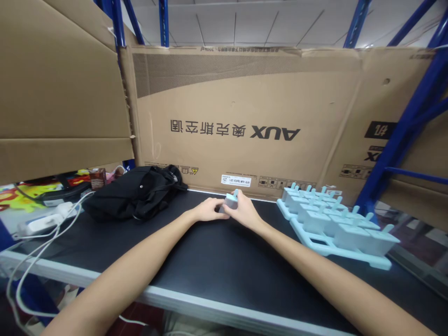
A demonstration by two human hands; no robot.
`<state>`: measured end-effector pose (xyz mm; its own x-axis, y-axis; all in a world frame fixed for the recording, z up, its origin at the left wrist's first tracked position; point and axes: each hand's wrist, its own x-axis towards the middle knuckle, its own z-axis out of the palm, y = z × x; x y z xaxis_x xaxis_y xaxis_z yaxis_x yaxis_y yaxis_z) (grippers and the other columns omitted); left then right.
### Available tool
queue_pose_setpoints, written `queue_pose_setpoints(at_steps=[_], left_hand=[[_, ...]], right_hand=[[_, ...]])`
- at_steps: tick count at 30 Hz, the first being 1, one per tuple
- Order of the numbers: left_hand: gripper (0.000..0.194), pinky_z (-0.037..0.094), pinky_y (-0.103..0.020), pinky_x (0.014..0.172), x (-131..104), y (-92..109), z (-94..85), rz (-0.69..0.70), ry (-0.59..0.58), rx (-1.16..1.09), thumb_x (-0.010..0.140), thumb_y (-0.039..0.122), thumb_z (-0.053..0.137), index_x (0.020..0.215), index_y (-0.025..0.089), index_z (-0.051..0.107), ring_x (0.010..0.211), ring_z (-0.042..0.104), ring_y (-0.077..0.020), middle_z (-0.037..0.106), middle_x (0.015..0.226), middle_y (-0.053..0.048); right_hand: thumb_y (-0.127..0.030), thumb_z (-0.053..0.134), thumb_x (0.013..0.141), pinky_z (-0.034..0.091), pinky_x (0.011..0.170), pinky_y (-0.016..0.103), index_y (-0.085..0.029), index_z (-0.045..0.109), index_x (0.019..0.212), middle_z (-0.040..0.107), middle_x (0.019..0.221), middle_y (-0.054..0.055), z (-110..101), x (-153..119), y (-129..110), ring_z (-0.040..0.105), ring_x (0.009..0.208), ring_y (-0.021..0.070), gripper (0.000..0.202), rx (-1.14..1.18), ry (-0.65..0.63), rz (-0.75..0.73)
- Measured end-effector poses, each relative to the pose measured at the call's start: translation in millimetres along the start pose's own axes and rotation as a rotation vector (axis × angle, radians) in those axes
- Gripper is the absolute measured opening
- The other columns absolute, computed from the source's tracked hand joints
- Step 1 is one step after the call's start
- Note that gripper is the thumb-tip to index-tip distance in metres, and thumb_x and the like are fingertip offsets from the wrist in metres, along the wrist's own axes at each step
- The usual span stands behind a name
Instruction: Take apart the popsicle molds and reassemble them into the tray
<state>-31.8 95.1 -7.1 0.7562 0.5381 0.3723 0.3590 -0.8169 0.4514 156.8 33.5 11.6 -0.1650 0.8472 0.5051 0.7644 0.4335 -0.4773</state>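
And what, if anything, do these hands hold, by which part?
A popsicle mold, by its cup, between the left hand and right hand; whether its handle is gripped is unclear.

the popsicle molds (317,223) are pale blue, tabletop (224,261) black.

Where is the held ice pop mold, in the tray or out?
Out: the mold is between left hand and right hand, apart from the tray.

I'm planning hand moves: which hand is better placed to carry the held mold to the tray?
Probably the right hand: it holds the mold and is nearer the tray on that side. The left hand, also at the mold, sits farther off.
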Motion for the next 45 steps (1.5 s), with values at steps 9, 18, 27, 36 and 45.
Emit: queue_pose_setpoints(at_steps=[9, 18, 27, 36, 45], left_hand=[[0.052, 0.046, -0.032, 0.080, -0.1, 34.0, 7.3, 0.049, -0.138, 0.226, 0.084, 0.068, 0.052, 0.106, 0.023, 0.064, 0.098, 0.058, -0.0256, 0.064, 0.102, -0.007], [0.042, 0.039, -0.033, 0.099, 3.2, 36.2, 12.6, 0.108, -0.167, 0.152, 0.097, 0.056, 0.039, 0.109, 0.026, 0.065, 0.110, 0.053, -0.0208, 0.064, 0.114, -0.002], [0.037, 0.041, -0.033, 0.098, 3.2, 31.1, 15.8, 0.127, -0.144, 0.146, 0.097, 0.053, 0.043, 0.109, 0.025, 0.064, 0.110, 0.053, -0.0203, 0.064, 0.113, -0.003], [0.034, 0.041, -0.034, 0.099, 3.9, 32.7, 16.0, 0.133, -0.142, 0.169, 0.098, 0.048, 0.044, 0.109, 0.024, 0.064, 0.110, 0.054, -0.0205, 0.065, 0.113, -0.005], [0.033, 0.041, -0.036, 0.100, 4.1, 34.6, 15.3, 0.115, -0.149, 0.150, 0.097, 0.048, 0.045, 0.110, 0.025, 0.065, 0.110, 0.055, -0.0205, 0.065, 0.114, -0.004]], right_hand=[[-0.046, 0.057, 0.081, 0.048, 0.074, 0.035, -0.021, 0.045, 0.098, 0.059, 0.096, 0.006, -27.1, -28.6, -12.7, 0.059, 0.085, 0.0216, 0.033, -0.093, -0.068, 0.007], [-0.053, 0.053, 0.081, 0.049, 0.076, 0.044, -0.016, 0.050, 0.114, 0.054, 0.112, 0.019, -185.4, -128.3, 41.2, 0.058, 0.093, 0.0316, 0.050, -0.738, 0.298, 0.029], [-0.051, 0.042, 0.089, 0.046, 0.081, 0.050, -0.007, 0.056, 0.121, 0.059, 0.104, 0.022, -169.9, -144.7, 78.9, 0.054, 0.104, 0.0395, 0.056, -1.021, 0.264, 0.093], [-0.052, 0.037, 0.094, 0.035, 0.085, 0.056, -0.013, 0.063, 0.119, 0.054, 0.129, 0.020, -166.8, -145.6, 60.2, 0.041, 0.117, 0.0428, 0.054, -1.148, 0.407, 0.200], [-0.051, 0.043, 0.093, 0.029, 0.091, 0.052, -0.019, 0.070, 0.075, 0.055, 0.136, 0.012, -169.0, -145.3, 60.4, 0.042, 0.119, 0.0360, 0.045, -1.231, 0.425, 0.120]])
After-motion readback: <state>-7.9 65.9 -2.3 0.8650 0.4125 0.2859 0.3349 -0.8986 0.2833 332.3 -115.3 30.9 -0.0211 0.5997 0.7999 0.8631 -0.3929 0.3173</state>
